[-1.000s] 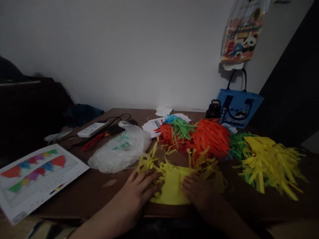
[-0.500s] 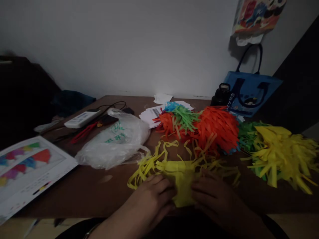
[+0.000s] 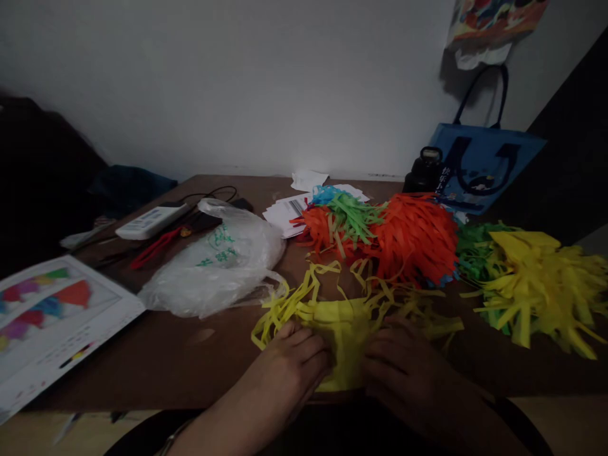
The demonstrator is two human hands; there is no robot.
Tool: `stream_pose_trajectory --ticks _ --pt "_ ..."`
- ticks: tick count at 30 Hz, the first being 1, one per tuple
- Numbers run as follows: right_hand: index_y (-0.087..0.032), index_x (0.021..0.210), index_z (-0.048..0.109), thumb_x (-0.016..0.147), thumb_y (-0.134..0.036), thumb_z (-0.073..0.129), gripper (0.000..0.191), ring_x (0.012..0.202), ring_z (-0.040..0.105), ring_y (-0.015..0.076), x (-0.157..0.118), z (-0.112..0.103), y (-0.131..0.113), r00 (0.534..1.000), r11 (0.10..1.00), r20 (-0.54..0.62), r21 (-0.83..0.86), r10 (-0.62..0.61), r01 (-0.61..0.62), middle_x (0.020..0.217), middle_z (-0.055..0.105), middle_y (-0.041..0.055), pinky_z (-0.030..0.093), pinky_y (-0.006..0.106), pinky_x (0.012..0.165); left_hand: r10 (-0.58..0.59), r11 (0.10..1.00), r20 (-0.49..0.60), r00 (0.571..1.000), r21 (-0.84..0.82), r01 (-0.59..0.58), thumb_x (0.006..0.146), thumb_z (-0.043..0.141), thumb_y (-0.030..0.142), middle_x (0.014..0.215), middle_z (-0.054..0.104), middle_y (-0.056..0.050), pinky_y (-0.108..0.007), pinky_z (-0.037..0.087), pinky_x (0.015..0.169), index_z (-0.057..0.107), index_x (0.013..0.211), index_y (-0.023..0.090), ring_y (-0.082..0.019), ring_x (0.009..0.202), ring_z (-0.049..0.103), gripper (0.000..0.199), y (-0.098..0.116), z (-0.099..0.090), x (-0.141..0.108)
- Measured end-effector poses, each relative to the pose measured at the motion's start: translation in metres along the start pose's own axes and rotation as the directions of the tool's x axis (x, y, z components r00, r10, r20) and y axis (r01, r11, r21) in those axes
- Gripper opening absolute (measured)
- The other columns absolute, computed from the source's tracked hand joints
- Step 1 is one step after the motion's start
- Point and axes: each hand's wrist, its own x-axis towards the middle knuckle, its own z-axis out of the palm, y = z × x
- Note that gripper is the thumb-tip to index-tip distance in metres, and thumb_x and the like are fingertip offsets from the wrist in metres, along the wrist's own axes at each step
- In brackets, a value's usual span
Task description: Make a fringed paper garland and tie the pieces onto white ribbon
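Observation:
A yellow fringed paper sheet point(image 3: 346, 345) lies at the table's front edge, its loose strips spreading to both sides and away from me. My left hand point(image 3: 297, 367) is closed on its left part, with the fingers curled and the fingertips hidden. On the right part, my right hand point(image 3: 403, 361) is closed too, dim and partly in shadow. Flat yellow paper shows between the two hands. Beyond it lie red fringed bunches point(image 3: 415, 237) with a green fringed bunch point(image 3: 354, 215). A yellow fringed bunch point(image 3: 541, 285) sits at the right.
A crumpled clear plastic bag point(image 3: 213, 266) lies left of centre, near a white remote-like device point(image 3: 151, 221) and a red cord point(image 3: 156, 248). A printed box point(image 3: 61, 323) is at the left. A black bottle point(image 3: 422, 171) and a blue bag point(image 3: 484, 168) stand at the back right.
The view has shifted slightly, so the table items appear higher. Both hands remain on the yellow paper, and more of its flat part shows beside my left hand.

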Motion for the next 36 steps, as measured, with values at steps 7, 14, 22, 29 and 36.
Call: stream_pose_trajectory --ticks 7,14,22,29,36 --pt "-0.017 0.082 0.06 0.092 -0.009 0.053 0.015 0.083 0.053 0.0163 0.004 0.004 -0.001 1.0 1.0 0.016 -0.006 0.009 -0.009 0.083 0.063 0.0016 0.04 0.038 0.088 -0.03 0.988 0.087 0.996 -0.148 0.043 0.09 0.059 0.019 0.104 0.066 -0.002 -0.037 0.042 0.092 0.065 0.103 0.024 -0.022 0.097 0.059 0.015 0.001 -0.019 -0.006" --pt "-0.018 0.093 0.063 0.09 -0.007 0.054 0.014 0.091 0.055 0.0174 -0.001 -0.012 0.002 0.994 0.996 0.105 0.089 0.008 -0.017 0.094 0.064 0.003 0.041 0.036 0.085 0.054 0.968 0.133 0.99 -0.252 -0.019 0.093 0.057 0.022 0.108 0.067 -0.003 -0.03 0.046 0.093 0.066 0.109 0.027 -0.02 0.103 0.06 0.019 -0.006 -0.036 -0.014" --pt "-0.017 0.086 0.063 0.091 -0.004 0.048 0.021 0.087 0.057 0.0173 -0.004 -0.011 0.007 0.998 0.997 0.052 0.063 0.029 -0.032 0.088 0.066 0.0038 0.044 0.037 0.085 0.061 0.967 0.163 0.985 -0.255 -0.017 0.096 0.049 0.016 0.103 0.067 -0.003 -0.027 0.048 0.086 0.065 0.103 0.024 -0.018 0.098 0.061 0.019 -0.01 -0.036 -0.017" --pt "-0.019 0.093 0.064 0.089 -0.01 0.058 0.012 0.092 0.058 0.0187 -0.006 -0.018 0.008 0.991 0.992 0.106 0.086 0.079 -0.088 0.093 0.066 0.0028 0.042 0.038 0.088 -0.005 0.975 0.152 0.988 -0.221 0.039 0.097 0.045 0.014 0.095 0.065 -0.003 -0.025 0.047 0.076 0.064 0.092 0.022 -0.017 0.087 0.06 0.02 -0.014 -0.03 -0.019" --pt "-0.019 0.103 0.061 0.085 -0.019 0.068 0.02 0.095 0.058 0.0205 -0.005 -0.012 0.007 0.999 0.998 0.033 0.041 0.036 -0.037 0.098 0.066 0.0039 0.039 0.043 0.094 -0.126 0.951 0.099 0.987 -0.272 0.149 0.097 0.043 0.014 0.089 0.064 -0.001 -0.025 0.045 0.073 0.058 0.09 0.021 -0.015 0.082 0.06 0.018 -0.023 -0.017 -0.022"
